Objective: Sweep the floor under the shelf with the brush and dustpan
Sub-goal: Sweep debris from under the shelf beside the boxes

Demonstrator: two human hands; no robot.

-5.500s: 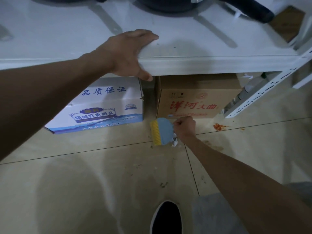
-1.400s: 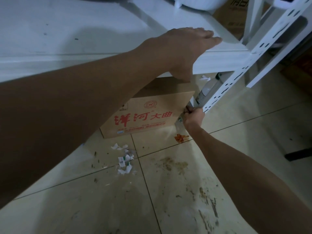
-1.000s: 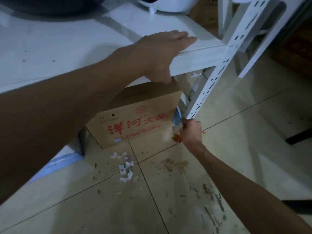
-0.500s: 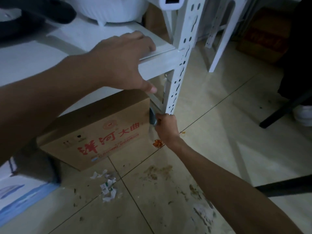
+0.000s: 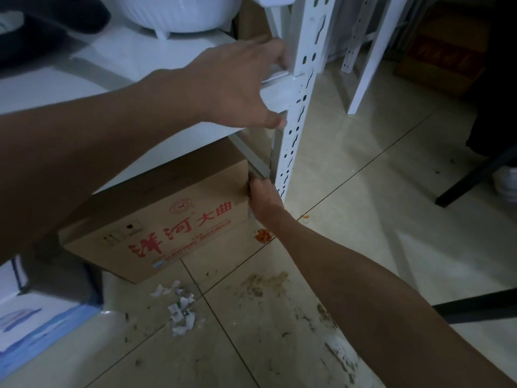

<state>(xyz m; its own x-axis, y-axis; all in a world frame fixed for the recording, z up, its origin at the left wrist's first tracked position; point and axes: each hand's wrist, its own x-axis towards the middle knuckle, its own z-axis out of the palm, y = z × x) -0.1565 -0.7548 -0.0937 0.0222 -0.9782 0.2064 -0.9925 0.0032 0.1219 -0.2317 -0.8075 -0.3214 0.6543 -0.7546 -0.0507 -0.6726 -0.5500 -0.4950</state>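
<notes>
My right hand [image 5: 261, 197] is closed and pushed into the narrow gap between the brown carton [image 5: 167, 219] and the white slotted shelf post [image 5: 302, 79], low to the floor. The brush it carries is hidden in that gap. My left hand [image 5: 237, 88] clasps the front edge of the white shelf board [image 5: 140, 60] right beside the post, fingers on top and thumb underneath. Torn white paper scraps [image 5: 179, 306] lie on the tiles in front of the carton. An orange blob [image 5: 262, 236] lies by my right wrist. No dustpan is in view.
A blue-and-white box [image 5: 33, 323] stands under the shelf at the left. Brown smears [image 5: 263, 284] mark the tiles. A white basin [image 5: 173, 12] sits on the shelf. A dark slanted leg [image 5: 475, 175], a white shoe [image 5: 506, 183] and another carton [image 5: 442, 57] are at the right.
My view has swung right along the shelf. My right hand went from the floor in front of the cartons into the gap by the post, and the blue brush head dropped from sight. My left hand slid along the edge to the post.
</notes>
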